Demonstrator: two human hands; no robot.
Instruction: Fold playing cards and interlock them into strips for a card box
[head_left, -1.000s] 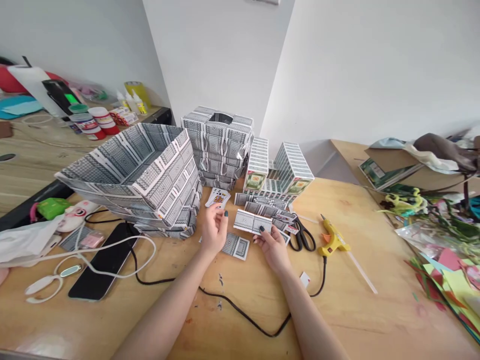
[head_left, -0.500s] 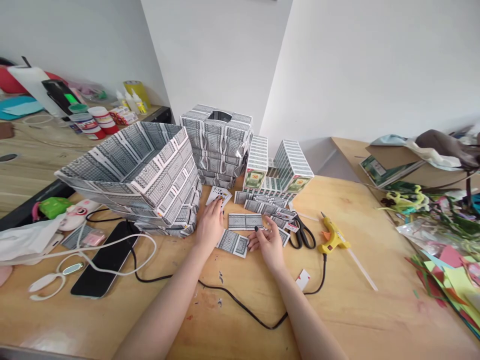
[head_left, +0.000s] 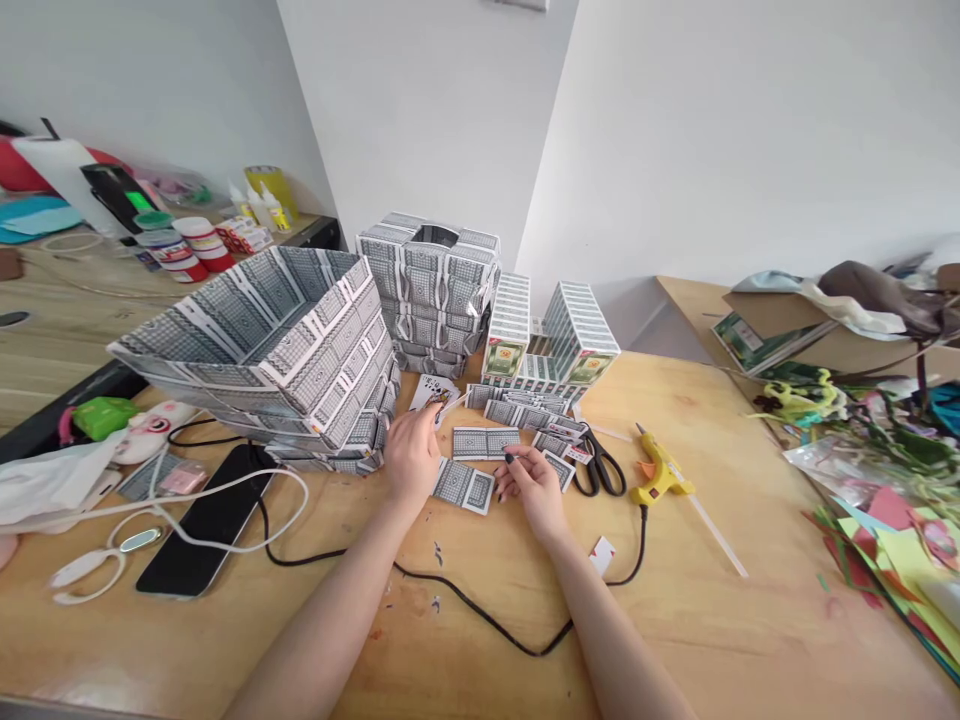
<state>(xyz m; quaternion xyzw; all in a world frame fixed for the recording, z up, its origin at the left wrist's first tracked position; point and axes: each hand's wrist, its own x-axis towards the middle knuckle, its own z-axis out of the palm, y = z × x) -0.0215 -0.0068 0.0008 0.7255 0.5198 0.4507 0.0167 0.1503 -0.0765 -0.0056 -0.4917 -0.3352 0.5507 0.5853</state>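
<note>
My left hand is closed in a pinch on a playing card, whose near edge is tilted up off a face-up stack of playing cards. My right hand rests on the wooden table with its fingers loosely bent and apart, and I see nothing held in it. Close to its fingertips lies a folded strip of grey-patterned cards. A second joined card piece lies between my hands. More folded card pieces stand behind, partly overlapping.
On the left stands a large open box built of cards, with a taller card structure behind. Green-fronted card packs form a U shape. Black scissors, a yellow glue gun, its black cord and a phone lie around.
My left hand has drawn back slightly and lifted the edge of a card from the face-up stack. My right hand has stayed nearly in place. The view has shifted a little.
</note>
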